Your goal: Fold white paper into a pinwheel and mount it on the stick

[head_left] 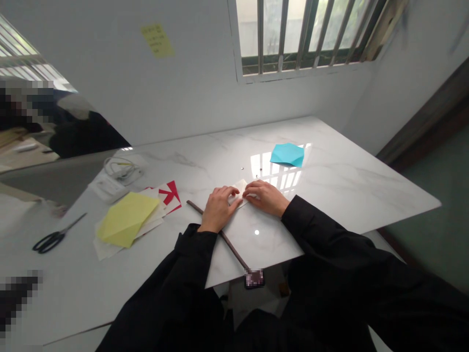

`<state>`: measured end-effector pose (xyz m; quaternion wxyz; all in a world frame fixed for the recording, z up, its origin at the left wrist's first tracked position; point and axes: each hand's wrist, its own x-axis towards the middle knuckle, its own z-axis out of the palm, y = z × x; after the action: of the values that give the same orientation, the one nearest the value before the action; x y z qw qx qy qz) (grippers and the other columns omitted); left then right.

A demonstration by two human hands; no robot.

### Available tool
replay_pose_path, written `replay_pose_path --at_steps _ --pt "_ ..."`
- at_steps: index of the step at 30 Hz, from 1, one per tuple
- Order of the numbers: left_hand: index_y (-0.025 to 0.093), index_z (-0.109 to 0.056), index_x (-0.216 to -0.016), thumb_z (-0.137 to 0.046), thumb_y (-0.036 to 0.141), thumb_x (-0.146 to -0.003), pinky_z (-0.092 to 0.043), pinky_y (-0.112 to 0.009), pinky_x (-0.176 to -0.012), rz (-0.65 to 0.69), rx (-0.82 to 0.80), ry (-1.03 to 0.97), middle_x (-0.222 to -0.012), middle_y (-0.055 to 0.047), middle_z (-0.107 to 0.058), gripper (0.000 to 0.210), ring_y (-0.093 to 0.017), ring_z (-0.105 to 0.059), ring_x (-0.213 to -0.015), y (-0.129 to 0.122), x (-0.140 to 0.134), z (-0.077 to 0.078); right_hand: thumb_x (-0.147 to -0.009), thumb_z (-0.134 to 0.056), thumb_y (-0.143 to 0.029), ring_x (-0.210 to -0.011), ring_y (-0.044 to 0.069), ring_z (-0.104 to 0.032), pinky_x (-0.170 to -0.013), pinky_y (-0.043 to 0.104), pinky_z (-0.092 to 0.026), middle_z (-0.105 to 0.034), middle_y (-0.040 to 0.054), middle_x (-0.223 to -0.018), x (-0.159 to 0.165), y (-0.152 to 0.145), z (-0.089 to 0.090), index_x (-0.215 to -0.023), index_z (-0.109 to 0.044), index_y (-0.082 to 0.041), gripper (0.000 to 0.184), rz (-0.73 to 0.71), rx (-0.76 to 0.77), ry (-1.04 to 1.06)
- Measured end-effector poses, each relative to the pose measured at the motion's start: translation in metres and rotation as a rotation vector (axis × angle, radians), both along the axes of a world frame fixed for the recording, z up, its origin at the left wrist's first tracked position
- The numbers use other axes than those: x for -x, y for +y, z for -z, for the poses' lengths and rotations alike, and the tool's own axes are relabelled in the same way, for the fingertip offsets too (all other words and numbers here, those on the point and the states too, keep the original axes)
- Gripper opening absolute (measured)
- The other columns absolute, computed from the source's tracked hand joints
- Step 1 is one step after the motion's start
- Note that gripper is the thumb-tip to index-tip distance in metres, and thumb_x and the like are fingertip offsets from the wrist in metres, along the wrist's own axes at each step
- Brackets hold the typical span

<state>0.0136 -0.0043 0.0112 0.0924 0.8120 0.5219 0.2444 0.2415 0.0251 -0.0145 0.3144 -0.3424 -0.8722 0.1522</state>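
A small piece of white folded paper (242, 185) lies on the marble-patterned table between my two hands. My left hand (220, 208) pinches its left side, with thumb and fingertips close together. From the right, my right hand (266, 196) presses and pinches the opposite side with bent fingers. Much of the paper is hidden under the fingers. A thin dark stick (234, 252) runs diagonally beneath my left wrist to the table's front edge. Beyond my right hand lies a blue sheet of creased paper (287, 154).
Left of my hands are a yellow sheet (128, 220) over white sheets, red cut paper (170, 192), black-handled scissors (51, 241) and a white cable (122, 168). Tiny bits (257, 176) lie ahead. A person in dark clothing (86, 134) is at far left.
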Motion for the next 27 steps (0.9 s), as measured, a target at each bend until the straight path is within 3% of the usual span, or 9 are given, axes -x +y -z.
replay_pose_path --at_steps 7,12,15,19,27 --pt "0.025 -0.076 -0.123 -0.063 0.024 -0.104 -0.049 -0.042 -0.098 -0.060 0.041 -0.060 -0.105 -0.006 -0.080 0.022 -0.028 -0.069 -0.104 -0.001 0.003 -0.002 -0.104 -0.069 -0.015 -0.116 0.026 -0.066 -0.108 0.045 -0.053 -0.075 0.0106 -0.125 -0.003 0.003 0.006 -0.110 -0.085 -0.025 0.020 0.034 -0.020 0.023" --pt "0.027 -0.077 -0.123 -0.070 0.022 -0.095 -0.052 -0.037 -0.087 -0.094 0.185 -0.080 -0.102 -0.003 -0.080 0.029 -0.023 -0.072 -0.085 0.015 0.013 -0.012 -0.104 -0.068 -0.014 -0.114 0.025 -0.065 -0.108 0.044 -0.052 -0.074 0.0080 -0.125 -0.007 0.006 0.008 -0.110 -0.085 -0.028 0.023 0.008 0.018 0.036" --pt "0.024 -0.078 -0.124 -0.077 0.025 -0.088 -0.052 -0.039 -0.093 -0.143 0.162 0.024 -0.114 -0.008 -0.078 0.036 -0.026 -0.072 -0.096 0.032 0.020 -0.018 -0.105 -0.067 -0.015 -0.114 0.025 -0.065 -0.108 0.043 -0.052 -0.074 0.0080 -0.125 -0.007 0.007 0.008 -0.110 -0.085 -0.028 0.023 -0.011 0.034 0.035" --pt "0.022 -0.080 -0.117 -0.081 0.031 -0.084 -0.053 -0.042 -0.097 -0.161 0.238 0.079 -0.112 -0.010 -0.075 0.034 -0.029 -0.072 -0.099 0.044 0.023 -0.018 -0.105 -0.067 -0.015 -0.114 0.025 -0.064 -0.107 0.044 -0.054 -0.073 0.0084 -0.125 -0.006 0.007 0.007 -0.109 -0.085 -0.029 0.023 -0.001 0.046 0.028" --pt "0.023 -0.076 -0.106 -0.081 0.029 -0.079 -0.053 -0.039 -0.089 -0.148 0.354 -0.078 -0.108 -0.006 -0.078 0.028 -0.026 -0.070 -0.093 0.040 0.022 -0.012 -0.097 -0.071 -0.008 -0.121 0.027 -0.064 -0.112 0.049 -0.053 -0.073 0.0108 -0.130 -0.001 0.003 0.007 -0.135 -0.074 -0.024 0.041 0.073 0.092 0.085"
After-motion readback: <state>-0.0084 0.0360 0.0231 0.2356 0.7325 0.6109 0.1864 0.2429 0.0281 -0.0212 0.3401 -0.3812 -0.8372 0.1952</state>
